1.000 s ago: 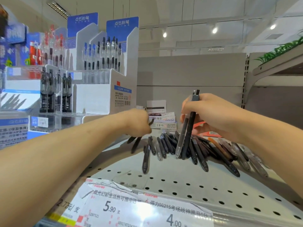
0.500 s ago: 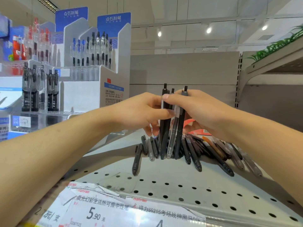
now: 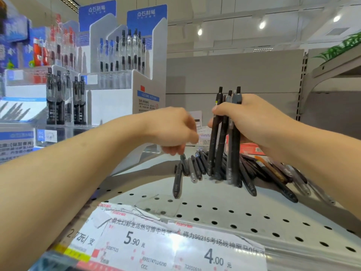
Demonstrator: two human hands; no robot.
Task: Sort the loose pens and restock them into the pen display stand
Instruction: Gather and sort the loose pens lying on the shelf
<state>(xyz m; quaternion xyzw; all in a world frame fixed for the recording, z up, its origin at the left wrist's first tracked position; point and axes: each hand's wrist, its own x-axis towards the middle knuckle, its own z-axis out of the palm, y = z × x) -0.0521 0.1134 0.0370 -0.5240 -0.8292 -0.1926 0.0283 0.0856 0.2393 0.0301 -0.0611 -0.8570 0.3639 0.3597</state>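
My right hand (image 3: 254, 122) grips a bunch of black and grey pens (image 3: 224, 137) upright, their tips resting among the loose pens (image 3: 197, 167) spread on the grey perforated shelf (image 3: 224, 208). My left hand (image 3: 172, 132) hovers just left of the bunch, fingers curled down over the near end of the loose pile; nothing shows in its grasp. The white pen display stand (image 3: 117, 98) with blue header cards stands at the left, its tiers holding upright black and blue pens.
Price labels (image 3: 175, 241) line the shelf's front edge. Small boxes and a red-orange pack (image 3: 252, 148) lie behind the pile. More pen displays (image 3: 39, 51) fill the far left. A grey back panel closes the shelf; another shelf with green plants sits upper right.
My left hand passed its pens to the right hand's bunch, then drew back down and left. The right hand now holds a thicker bunch, raised slightly.
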